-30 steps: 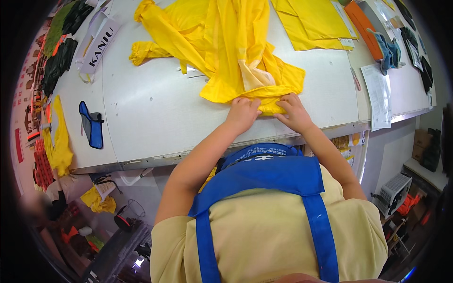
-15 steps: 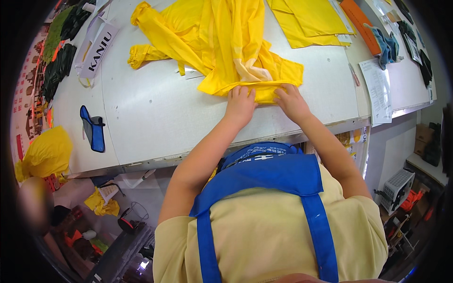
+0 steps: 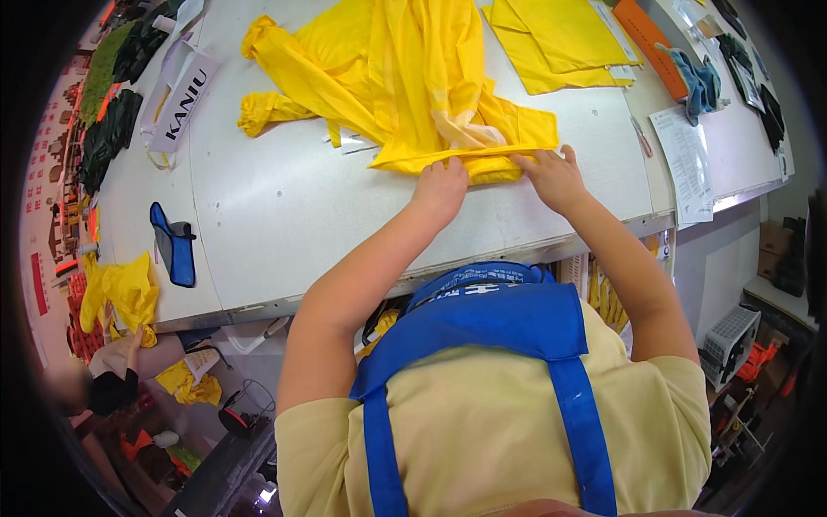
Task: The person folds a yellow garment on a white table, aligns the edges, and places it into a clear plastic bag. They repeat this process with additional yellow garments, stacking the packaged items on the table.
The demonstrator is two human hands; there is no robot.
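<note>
A thin yellow jacket (image 3: pixel 422 77) lies on the table with its sleeves toward the left and its folded lower edge nearest me. My left hand (image 3: pixel 442 188) grips that folded edge near its middle, fingers curled over the cloth. Farther right along the fold is my right hand (image 3: pixel 556 179). Its fingers are spread, with the thumb side touching the yellow cloth and one fingertip raised. A pale patch of lining shows just beyond the fold.
Flat folded yellow pieces (image 3: pixel 560 43) lie at the far right, near an orange strip (image 3: pixel 650 47), a blue cloth glove (image 3: pixel 702 84) and a paper sheet (image 3: pixel 683 164). At left are a blue-grey pouch (image 3: pixel 176 246) and a white box (image 3: pixel 177 99). Another person handles yellow cloth (image 3: pixel 125 293) at lower left.
My right hand has slid right along the fold and its fingers have spread. The left hand stays near the middle. At the left, the other person's yellow cloth has shifted and their hand shows.
</note>
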